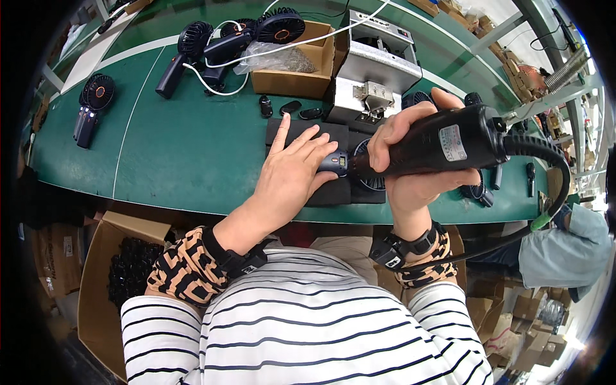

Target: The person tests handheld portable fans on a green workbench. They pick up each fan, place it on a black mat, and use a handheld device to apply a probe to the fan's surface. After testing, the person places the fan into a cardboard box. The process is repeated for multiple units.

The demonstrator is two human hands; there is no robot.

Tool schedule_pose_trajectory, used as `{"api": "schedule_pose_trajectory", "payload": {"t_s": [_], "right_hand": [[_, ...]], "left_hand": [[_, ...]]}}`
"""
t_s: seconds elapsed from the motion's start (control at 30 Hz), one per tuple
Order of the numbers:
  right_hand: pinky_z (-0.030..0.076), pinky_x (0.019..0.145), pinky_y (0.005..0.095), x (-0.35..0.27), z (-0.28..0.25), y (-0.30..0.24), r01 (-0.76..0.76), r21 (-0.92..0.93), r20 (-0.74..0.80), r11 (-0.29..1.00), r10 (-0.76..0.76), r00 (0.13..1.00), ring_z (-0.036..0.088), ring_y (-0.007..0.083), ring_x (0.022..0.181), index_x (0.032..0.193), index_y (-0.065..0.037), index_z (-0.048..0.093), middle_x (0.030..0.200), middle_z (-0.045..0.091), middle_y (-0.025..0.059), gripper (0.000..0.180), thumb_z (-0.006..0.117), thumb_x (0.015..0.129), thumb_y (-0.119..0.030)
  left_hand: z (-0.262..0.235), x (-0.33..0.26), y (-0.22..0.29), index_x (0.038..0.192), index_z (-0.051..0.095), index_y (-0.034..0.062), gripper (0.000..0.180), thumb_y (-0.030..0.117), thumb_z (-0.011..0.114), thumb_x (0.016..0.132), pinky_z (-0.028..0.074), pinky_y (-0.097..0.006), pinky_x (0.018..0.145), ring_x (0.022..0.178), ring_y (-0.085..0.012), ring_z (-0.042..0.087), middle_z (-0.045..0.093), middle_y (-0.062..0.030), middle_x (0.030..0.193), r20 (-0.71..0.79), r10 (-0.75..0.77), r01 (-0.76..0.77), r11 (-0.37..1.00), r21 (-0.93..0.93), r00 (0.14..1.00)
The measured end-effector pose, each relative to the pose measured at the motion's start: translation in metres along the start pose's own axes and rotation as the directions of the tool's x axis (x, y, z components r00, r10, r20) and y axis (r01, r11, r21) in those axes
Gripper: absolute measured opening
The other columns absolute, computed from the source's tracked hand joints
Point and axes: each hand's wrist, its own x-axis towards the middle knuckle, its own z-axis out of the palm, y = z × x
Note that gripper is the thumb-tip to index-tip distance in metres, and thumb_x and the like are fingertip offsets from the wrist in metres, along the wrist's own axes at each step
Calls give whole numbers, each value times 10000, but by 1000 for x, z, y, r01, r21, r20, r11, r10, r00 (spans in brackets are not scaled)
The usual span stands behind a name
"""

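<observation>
at the far left of the frame a black handheld fan [91, 106] lies alone on the green worktop [186, 154], and low in the left corner an open cardboard carton [96, 289] holds dark parts. further right, near the top, more fans [212, 45] with white cables lie beside a small cardboard box [296, 67], and a grey metal machine [375, 61] stands just right of that box.

at centre, the left hand [292, 173] lies flat, fingers spread and not closed around anything, pressing down on the handle of a dark fan body [337, 163] that rests on a black foam pad [301, 138]. the fan's long axis runs left to right across the frame, handle under the left palm, round head toward the right.

just right of it, the right hand [410, 160] is clenched around a black electric screwdriver [443, 141], held nearly level with its tip pointing left at the fan's handle, touching it or very nearly so; the exact contact is hidden. the tool's cable [552, 192] loops down the right side. the left hand is the one on the fan; the right reaches it only through the tool.
</observation>
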Motion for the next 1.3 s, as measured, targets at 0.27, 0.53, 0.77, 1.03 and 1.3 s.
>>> {"api": "schedule_pose_trajectory", "payload": {"t_s": [0.27,0.53,0.77,1.03,1.3], "right_hand": [[444,408,296,-24,-6,-10,-27,77,117,997,18,993,519,189,458,1335,-56,369,776,537,125,1017,460,715,-858],[453,437,278,3,8,-17,-57,-43,47,997,59,997,538,177,481,1325,-30,376,804,548,131,1005,460,739,-842],[404,451,253,41,-21,-86,215,-180,-44,960,-226,973,496,121,516,1392,-21,362,913,566,116,903,378,867,-755],[477,519,257,27,-37,-53,75,-241,-40,968,-87,995,545,120,601,1414,-5,294,941,532,107,871,387,900,-703],[448,958,352,27,-70,-49,162,-447,21,880,-171,985,576,240,1126,1467,-33,257,1305,506,182,653,370,1010,-485]], "left_hand": [[-4,0,6,1236,574,30,537,264,731,778,164,-554,1165,1251,-281,511,620,-122,1223,57,25,-31,995,92,998],[-16,18,6,1194,581,25,527,188,772,731,380,-446,1022,1028,-286,571,568,-111,1018,170,66,-70,997,21,983],[-52,11,-11,1084,575,18,358,202,730,820,515,-348,692,768,-264,636,587,-99,943,82,-119,128,984,-124,990],[-61,-12,-16,1052,564,9,266,192,673,892,481,-243,613,663,-86,574,585,-32,845,227,-415,454,604,-655,881],[-108,-42,-107,1035,593,44,228,195,676,884,449,-224,551,609,-81,563,587,-6,801,-83,-616,481,685,-548,783]]}}
